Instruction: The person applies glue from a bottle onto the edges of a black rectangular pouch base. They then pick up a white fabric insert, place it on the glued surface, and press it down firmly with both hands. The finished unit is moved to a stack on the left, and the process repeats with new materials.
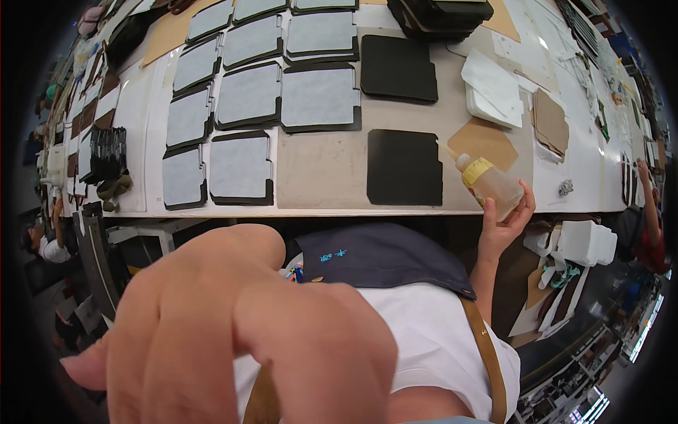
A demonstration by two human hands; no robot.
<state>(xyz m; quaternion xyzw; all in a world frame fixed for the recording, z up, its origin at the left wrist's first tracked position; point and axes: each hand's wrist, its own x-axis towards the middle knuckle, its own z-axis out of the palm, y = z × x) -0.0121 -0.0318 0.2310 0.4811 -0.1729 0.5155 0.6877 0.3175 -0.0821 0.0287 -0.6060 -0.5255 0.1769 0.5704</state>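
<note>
The long table (318, 169) carries the most: rows of dark cut panels faced with grey sheets (247, 95) fill its left half, two bare black panels (404, 167) lie nearer the middle, one toward the front edge, and stacks of white pieces (492, 88) and brown card shapes (551, 121) sit toward the right end. The left hand (233, 332) is raised so near the camera that it blurs; its fingers curl loosely and nothing shows inside them, so I cannot tell whether that grip is shut. The right hand (503, 225) reaches up at the table's front edge, right of the nearer black panel, its grip wrapped round the base of a small squeeze bottle (490, 185) tipped with the nozzle toward the table. The bottle looks light, with soft translucent walls that would yield to pressure and perhaps a slick surface; holding it low on the body, as here, seems sound, since squeezing harder would likely push out its contents.
</note>
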